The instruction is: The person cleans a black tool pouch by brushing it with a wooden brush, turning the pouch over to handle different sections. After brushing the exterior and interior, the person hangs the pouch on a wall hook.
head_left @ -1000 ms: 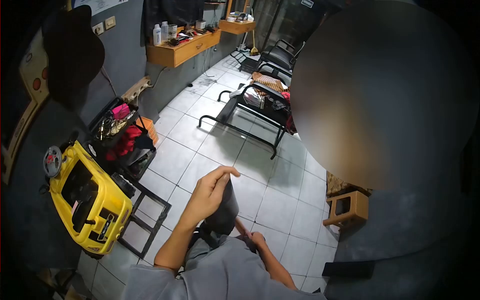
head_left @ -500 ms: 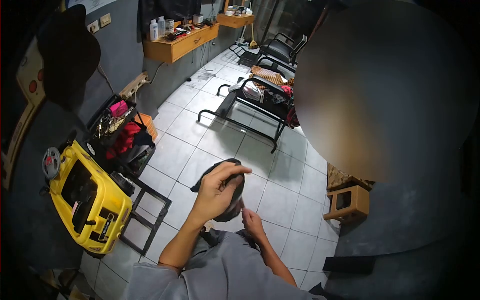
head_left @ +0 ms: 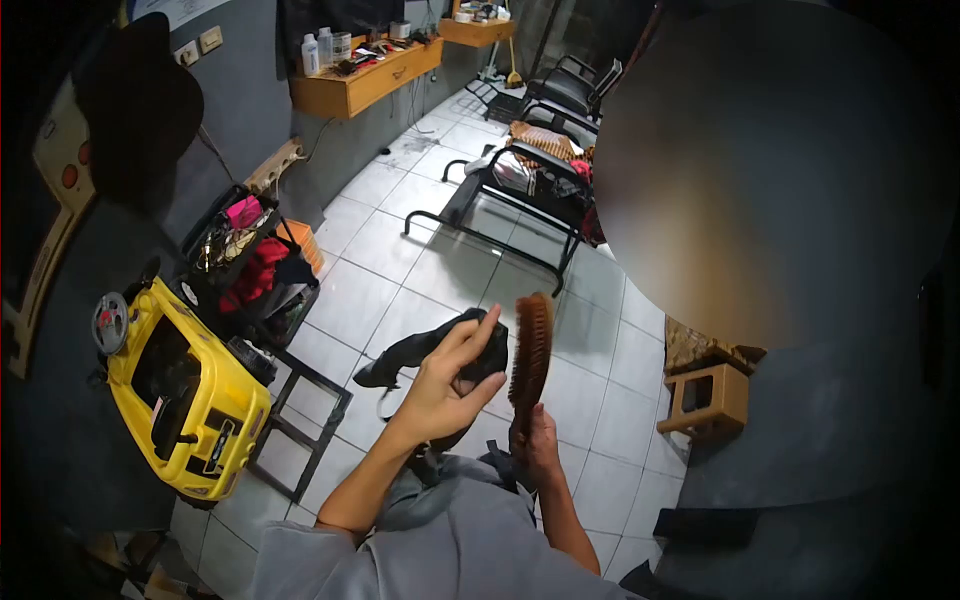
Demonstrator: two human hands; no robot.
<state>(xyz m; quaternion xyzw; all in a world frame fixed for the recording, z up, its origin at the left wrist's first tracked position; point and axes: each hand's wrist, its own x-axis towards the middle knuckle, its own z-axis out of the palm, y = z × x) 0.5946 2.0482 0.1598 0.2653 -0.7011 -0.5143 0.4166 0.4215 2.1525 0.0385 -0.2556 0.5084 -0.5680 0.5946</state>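
Note:
My right hand (head_left: 541, 445) is wrapped round the handle of a brush (head_left: 533, 350), a long one with dense brown bristles, held upright in front of my body. The bristles face left, towards my left hand (head_left: 450, 388). A black fabric item (head_left: 418, 350) hangs behind and around that hand, with a flap reaching left and a thin pale loop below. Two of my left fingers point up and the thumb sticks out to the right; the others are hidden, curled at the fabric. A small gap separates the brush from my left hand.
A yellow toy car (head_left: 185, 390) and a black metal frame (head_left: 300, 425) stand left, below a cluttered cart (head_left: 260, 270). Ahead is a black reclining chair (head_left: 500, 215) with cloths on it. A brown stool (head_left: 708, 400) stands right; a wooden drawer shelf (head_left: 370, 85) hangs on the wall.
The brush has come up from below the black item to upright on its right. My right hand has moved up and right. The black item has spread out to the left.

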